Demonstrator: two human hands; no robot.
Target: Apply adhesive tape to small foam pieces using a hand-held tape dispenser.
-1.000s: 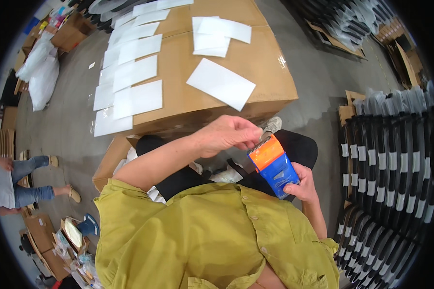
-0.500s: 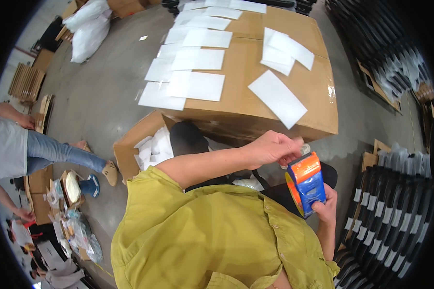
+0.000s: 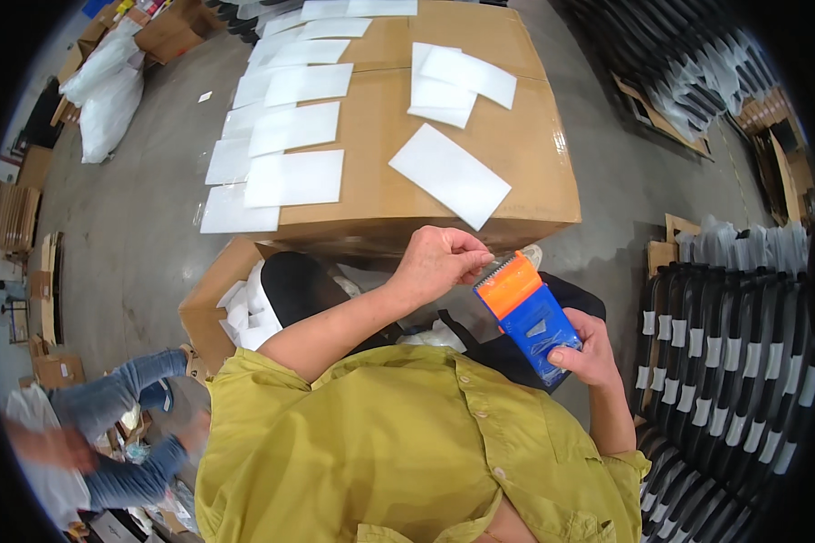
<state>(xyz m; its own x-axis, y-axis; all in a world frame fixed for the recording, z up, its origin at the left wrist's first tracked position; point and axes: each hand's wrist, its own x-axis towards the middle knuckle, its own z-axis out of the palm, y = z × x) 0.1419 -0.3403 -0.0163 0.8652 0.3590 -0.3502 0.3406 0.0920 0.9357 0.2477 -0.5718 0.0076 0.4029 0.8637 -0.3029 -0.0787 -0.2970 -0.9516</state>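
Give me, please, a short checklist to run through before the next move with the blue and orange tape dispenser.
1. Right hand grips the blue and orange plastic tape dispenser by its lower end: ok.
2. Left hand pinches at the dispenser's toothed upper edge: ok.
3. Tape end actually caught between the fingertips: cannot tell, too small to see.
4. Large brown cardboard box in front lies closed and flat on top: ok.
5. Box top free of loose items: not ok, white rectangular sheets lie spread over it.
6. Other person crouched at lower left stays apart from both hands: ok.
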